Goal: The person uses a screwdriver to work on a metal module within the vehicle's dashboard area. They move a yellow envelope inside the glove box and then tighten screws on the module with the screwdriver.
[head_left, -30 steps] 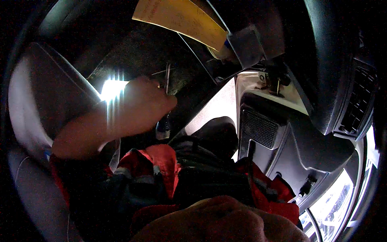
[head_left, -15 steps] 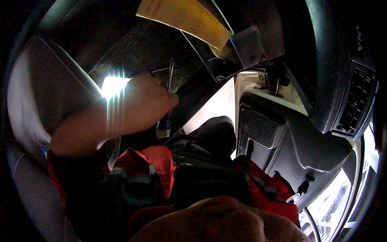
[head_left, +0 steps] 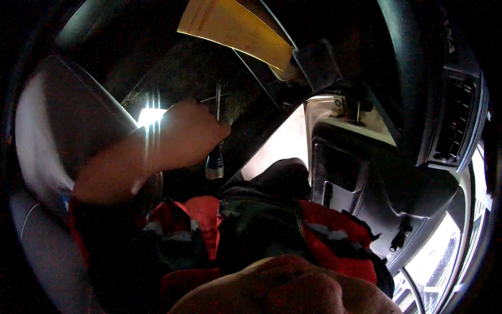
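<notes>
My left hand (head_left: 191, 133) sits at about ten o'clock from frame centre, fist clenched around a screwdriver (head_left: 215, 152). Its blue-and-silver handle end pokes out below the fist at roughly six o'clock of the hand, and the thin metal shaft rises out of the top of the fist toward twelve o'clock, roughly upright. The tip touches or sits just at a dark, grimy panel (head_left: 183, 73) overhead; I cannot tell whether it is seated in a fastener. A small bright light (head_left: 150, 115) glares at nine o'clock of the hand, just beside the wrist, washing out detail there. My right hand (head_left: 285, 288) fills the bottom edge at six o'clock, very close to the lens and blurred, a rounded lump of knuckles; I cannot tell whether it is closed or holding anything. Between the two hands lies red and dark work clothing (head_left: 209, 235) with pale reflective strips. A yellow sheet (head_left: 235, 26) hangs at twelve o'clock, touching a dark bracket at its right end. At three o'clock a grey plastic trim panel (head_left: 366, 178) with a grille sits below a slotted vent (head_left: 455, 123), well apart from the screwdriver. A pale grey seat (head_left: 36, 157) curves along nine o'clock behind my forearm.
</notes>
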`<state>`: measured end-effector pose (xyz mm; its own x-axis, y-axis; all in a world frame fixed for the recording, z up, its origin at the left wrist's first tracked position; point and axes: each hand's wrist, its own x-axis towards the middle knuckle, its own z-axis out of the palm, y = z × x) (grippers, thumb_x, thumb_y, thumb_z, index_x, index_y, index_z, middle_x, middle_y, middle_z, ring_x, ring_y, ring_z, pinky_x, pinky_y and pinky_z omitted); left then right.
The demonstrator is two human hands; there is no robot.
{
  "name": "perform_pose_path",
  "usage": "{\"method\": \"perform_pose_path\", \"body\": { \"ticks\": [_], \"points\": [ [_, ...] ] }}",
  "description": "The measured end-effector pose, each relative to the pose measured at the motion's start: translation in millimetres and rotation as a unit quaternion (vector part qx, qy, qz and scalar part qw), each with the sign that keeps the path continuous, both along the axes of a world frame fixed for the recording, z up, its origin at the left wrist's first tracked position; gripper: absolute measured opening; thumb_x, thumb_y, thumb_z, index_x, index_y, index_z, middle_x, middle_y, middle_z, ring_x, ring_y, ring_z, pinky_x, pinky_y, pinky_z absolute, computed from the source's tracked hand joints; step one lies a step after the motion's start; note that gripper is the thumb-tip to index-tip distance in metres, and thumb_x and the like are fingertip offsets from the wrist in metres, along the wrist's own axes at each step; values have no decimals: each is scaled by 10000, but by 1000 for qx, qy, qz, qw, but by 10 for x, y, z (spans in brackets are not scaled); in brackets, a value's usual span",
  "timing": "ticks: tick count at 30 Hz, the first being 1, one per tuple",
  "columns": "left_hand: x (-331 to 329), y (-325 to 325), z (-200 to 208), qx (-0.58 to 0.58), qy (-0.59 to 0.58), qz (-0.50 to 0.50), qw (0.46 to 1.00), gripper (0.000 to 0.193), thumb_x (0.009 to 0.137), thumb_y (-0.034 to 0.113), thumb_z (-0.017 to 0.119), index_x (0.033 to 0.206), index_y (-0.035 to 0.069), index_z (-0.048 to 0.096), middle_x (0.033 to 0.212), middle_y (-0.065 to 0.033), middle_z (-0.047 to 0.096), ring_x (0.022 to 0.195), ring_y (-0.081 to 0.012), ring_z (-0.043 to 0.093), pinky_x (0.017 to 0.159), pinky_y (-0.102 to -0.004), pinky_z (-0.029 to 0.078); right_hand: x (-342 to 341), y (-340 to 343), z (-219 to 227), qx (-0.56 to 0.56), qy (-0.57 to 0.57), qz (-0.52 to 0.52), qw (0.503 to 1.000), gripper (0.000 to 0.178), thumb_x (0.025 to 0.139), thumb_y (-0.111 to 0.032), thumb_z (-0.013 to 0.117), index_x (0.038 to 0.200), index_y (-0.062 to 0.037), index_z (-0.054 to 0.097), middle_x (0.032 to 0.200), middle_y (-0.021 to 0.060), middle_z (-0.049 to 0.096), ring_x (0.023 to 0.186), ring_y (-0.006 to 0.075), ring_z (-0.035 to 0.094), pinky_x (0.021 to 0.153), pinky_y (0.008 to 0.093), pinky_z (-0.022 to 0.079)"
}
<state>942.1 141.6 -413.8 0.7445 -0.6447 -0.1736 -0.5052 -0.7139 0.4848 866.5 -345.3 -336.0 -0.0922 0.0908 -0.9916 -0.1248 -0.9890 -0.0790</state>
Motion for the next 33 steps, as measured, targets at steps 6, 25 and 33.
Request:
{"method": "perform_pose_path", "body": {
  "ticks": [6,25,33],
  "points": [
    [143,7,109,40,71,10,997,246,736,145,678,958,56,621,800,-176,667,815,-378,676,717,-499,543,74,-72,-293,44,-6,19,999,291,951,-281,557,995,1,614,826,108,634,831,215,631,735,359,503],
    [55,-412,138,-240,102,54,964,348,915,88,573,1259,46,539,1150,-149,630,1069,-243,634,960,-370,483,980,1074,-957,276,-596,-75,750,346,927,-216,644,1189,2,580,1068,184,660,952,301,641,858,400,511],
    [804,-1421,900,-134,17,-117,984,166,908,155,636,940,25,538,753,-101,595,727,-195,566,691,-368,467,900,1765,-569,440,-496,-405,630,322,951,-187,632,1164,22,513,939,64,652,793,126,630,670,279,520]
  ]
}}
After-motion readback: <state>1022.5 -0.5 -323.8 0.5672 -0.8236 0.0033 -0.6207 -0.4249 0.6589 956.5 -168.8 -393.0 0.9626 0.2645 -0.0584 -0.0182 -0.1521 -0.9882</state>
